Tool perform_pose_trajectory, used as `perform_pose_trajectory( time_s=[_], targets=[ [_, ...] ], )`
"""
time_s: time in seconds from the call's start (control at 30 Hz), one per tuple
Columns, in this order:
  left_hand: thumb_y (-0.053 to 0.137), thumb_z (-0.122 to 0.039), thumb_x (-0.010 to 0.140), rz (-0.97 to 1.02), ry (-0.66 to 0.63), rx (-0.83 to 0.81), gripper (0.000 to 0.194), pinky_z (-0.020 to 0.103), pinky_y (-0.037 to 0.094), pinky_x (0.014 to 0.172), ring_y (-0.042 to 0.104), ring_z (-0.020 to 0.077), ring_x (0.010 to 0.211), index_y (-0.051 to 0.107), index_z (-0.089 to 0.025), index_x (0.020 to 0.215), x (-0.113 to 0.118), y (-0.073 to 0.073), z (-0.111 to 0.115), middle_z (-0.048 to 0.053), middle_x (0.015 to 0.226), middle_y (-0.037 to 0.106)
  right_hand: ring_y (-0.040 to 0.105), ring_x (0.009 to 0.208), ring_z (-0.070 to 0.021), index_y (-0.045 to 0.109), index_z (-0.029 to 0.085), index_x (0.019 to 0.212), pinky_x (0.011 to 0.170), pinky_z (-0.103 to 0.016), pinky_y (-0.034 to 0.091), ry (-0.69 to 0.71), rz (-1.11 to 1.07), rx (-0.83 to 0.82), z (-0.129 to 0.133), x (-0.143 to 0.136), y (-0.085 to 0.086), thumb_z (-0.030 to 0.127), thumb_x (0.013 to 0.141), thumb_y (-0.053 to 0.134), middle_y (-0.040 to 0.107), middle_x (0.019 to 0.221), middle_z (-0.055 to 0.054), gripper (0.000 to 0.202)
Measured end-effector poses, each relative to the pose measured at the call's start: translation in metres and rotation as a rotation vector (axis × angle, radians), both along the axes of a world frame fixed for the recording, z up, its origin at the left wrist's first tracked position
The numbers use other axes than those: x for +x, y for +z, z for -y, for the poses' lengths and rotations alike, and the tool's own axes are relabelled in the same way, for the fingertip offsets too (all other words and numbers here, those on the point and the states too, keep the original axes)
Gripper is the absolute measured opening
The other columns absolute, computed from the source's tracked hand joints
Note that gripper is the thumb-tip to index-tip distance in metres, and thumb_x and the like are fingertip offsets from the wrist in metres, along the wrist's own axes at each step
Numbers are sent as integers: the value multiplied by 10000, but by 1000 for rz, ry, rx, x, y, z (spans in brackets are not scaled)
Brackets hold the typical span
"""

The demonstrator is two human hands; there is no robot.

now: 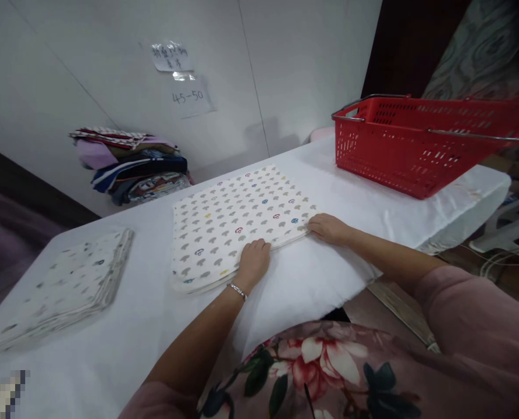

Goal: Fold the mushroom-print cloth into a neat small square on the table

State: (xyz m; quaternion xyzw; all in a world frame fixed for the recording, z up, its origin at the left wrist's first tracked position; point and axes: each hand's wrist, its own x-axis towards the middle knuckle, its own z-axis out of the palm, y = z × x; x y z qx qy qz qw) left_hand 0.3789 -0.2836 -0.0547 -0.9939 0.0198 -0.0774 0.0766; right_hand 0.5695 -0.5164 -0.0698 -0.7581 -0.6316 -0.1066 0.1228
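In front of me on the table lies a folded white cloth (233, 215), printed with rows of grey mushroom-like shapes and a few red, blue and yellow ones. My left hand (254, 263), with a bracelet at the wrist, closes on its near edge around the middle. At its near right corner, my right hand (328, 228) grips the fabric, thumb side hidden. The layers show along the near edge, and the cloth looks flat. To the left, a stack of folded white printed cloths (74, 273) sits apart from both hands.
A red plastic basket (381, 151) with metal handles stands at the table's right end. Behind the table's far left edge rises a pile of folded garments (137, 166). Handwritten paper signs (192, 96) hang on the wall. White cloth covers the table (150, 326).
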Motion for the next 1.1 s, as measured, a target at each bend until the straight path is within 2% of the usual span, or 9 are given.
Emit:
perform_pose_trajectory(
  time_s=[0.17,0.5,0.63,0.73,0.8,0.87,0.97,1.03,1.1],
  targets=[
    [401,-111,875,3,-3,7,290,359,398,828,522,227,1012,570,-154,1106,-5,0,-4,104,1152,580,535,836,-198,634,141,985,754,-319,372,-10,90,-36,-1,-1,7,189,887,389,627,945,-124,269],
    [365,-138,896,-28,73,-25,338,334,430,783,537,212,950,532,-163,1189,-12,7,-24,86,1033,601,531,775,-178,623,138,959,700,-288,349,-23,105,-173,-13,11,19,212,908,369,630,888,-102,269],
    [359,-159,900,24,150,-22,296,309,442,688,540,213,906,584,-165,1092,13,43,-52,84,990,603,516,743,-177,628,132,899,665,-283,326,-28,160,-232,-40,35,61,207,913,362,630,850,-96,277],
    [345,-181,914,219,210,3,319,312,438,707,520,226,971,559,-177,1151,36,77,-73,95,1051,591,512,792,-195,615,125,988,682,-302,315,-183,270,-36,-62,55,103,223,921,340,623,923,-112,300],
    [324,-192,928,329,198,11,339,325,429,768,502,228,1013,533,-184,1195,42,84,-79,101,1087,581,508,821,-206,601,120,1037,693,-313,310,-238,331,65,-67,61,117,231,921,344,616,963,-123,303],
    [315,-197,936,296,147,17,336,330,421,782,509,223,990,541,-186,1183,38,74,-77,102,1067,586,507,812,-204,611,123,1009,686,-310,304,-179,340,38,-63,59,111,230,921,351,621,928,-118,295],
    [338,-189,930,69,34,0,309,311,425,748,530,203,921,563,-189,1142,22,37,-62,89,1011,599,509,774,-184,626,138,941,678,-293,305,-24,298,-87,-46,48,74,214,927,351,630,851,-97,285],
    [363,-175,920,-10,-2,-31,300,305,423,772,525,196,954,559,-193,1146,12,13,-51,84,1054,590,513,778,-177,620,144,949,694,-287,314,7,281,-97,-35,42,48,206,931,350,633,867,-95,278],
    [373,-178,916,-19,16,-52,293,307,417,787,512,200,991,565,-196,1136,8,1,-43,83,1098,575,518,793,-177,612,144,973,708,-285,320,6,273,-76,-27,39,32,203,934,354,636,894,-99,268]
  ],
)
